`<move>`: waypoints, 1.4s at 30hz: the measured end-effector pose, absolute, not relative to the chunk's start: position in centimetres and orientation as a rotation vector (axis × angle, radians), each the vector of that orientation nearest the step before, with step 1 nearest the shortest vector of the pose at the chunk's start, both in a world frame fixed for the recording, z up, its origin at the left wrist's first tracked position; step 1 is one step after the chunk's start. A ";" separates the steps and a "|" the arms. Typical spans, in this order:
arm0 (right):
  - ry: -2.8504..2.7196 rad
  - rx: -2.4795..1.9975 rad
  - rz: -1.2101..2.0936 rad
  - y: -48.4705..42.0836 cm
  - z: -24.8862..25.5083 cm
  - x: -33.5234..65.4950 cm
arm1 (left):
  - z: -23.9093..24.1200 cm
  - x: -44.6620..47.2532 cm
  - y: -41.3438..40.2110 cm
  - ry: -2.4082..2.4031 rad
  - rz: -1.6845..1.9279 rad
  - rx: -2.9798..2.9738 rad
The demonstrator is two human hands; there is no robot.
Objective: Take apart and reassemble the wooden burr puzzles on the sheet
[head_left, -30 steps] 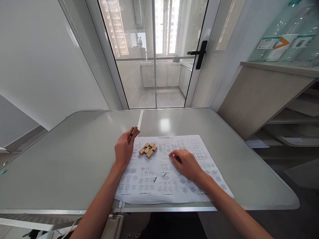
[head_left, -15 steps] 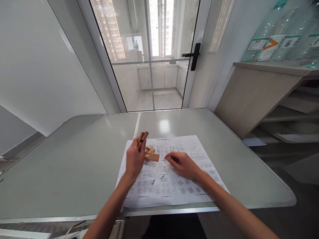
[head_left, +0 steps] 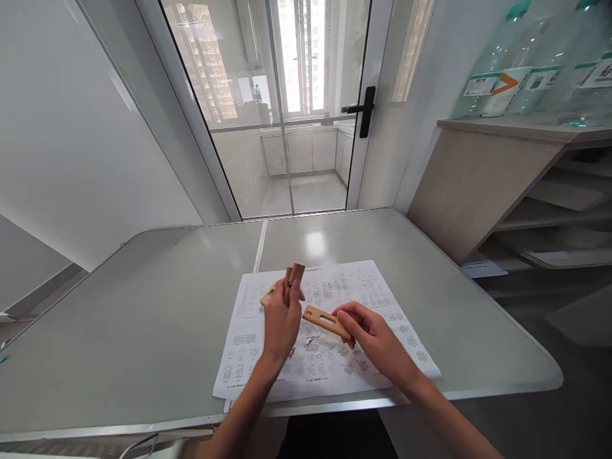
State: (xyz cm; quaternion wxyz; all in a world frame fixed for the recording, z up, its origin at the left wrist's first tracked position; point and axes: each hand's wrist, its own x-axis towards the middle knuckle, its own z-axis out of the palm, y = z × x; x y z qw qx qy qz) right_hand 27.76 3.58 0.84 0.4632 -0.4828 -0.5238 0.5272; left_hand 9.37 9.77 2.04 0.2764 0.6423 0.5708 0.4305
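My left hand [head_left: 282, 319] is closed around a few flat wooden puzzle pieces [head_left: 292, 275], whose ends stick up above my fingers. My right hand [head_left: 370, 331] pinches one flat wooden piece [head_left: 326, 322] with a slot and a printed number, lifted just above the paper. A printed instruction sheet [head_left: 373, 293] covered in small diagrams lies under both hands on the grey table [head_left: 143, 319]. The two hands are close together over the middle of the sheet.
A glass door with a black handle [head_left: 364, 109] stands beyond the far table edge. To the right is a wooden shelf unit [head_left: 502, 185] with plastic bottles [head_left: 507, 70] on top. A seam [head_left: 259, 237] splits the tabletop down the middle.
The wooden pile that lay on the sheet is gone from it. My right hand has picked up a slotted piece, and my left hand has moved right with its pieces.
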 end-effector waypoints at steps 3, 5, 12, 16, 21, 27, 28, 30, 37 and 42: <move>-1.217 -1.220 1.300 2.5 0.3 28.5 | 1.5 9.1 9.4 1.461 1.051 1.703; -1.151 -1.245 1.283 1.9 -0.3 29.0 | 0.9 9.1 8.6 1.426 0.964 1.701; -0.899 -1.330 1.152 0.7 -2.5 29.8 | -0.6 9.1 6.2 1.384 0.725 1.880; -0.867 -1.347 1.080 0.1 -2.2 29.4 | -0.7 8.9 5.6 1.373 0.678 1.957; -0.871 -1.371 1.030 -0.1 -1.5 28.8 | -1.2 8.9 5.1 1.308 0.663 2.041; -0.915 -1.353 1.034 -0.1 -1.9 28.8 | -1.5 8.9 5.1 1.256 0.732 2.073; -0.929 -1.352 1.033 0.0 -2.0 28.9 | -1.5 8.9 5.1 1.266 0.745 2.102; -0.969 -1.344 1.049 0.0 -2.3 29.1 | -1.5 9.0 5.1 1.276 0.768 2.150; -1.058 -1.340 1.102 0.1 -2.9 29.6 | -1.6 9.0 5.2 1.216 0.764 2.172; -1.069 -1.347 1.106 0.0 -2.8 29.5 | -1.8 8.9 5.2 1.217 0.798 2.161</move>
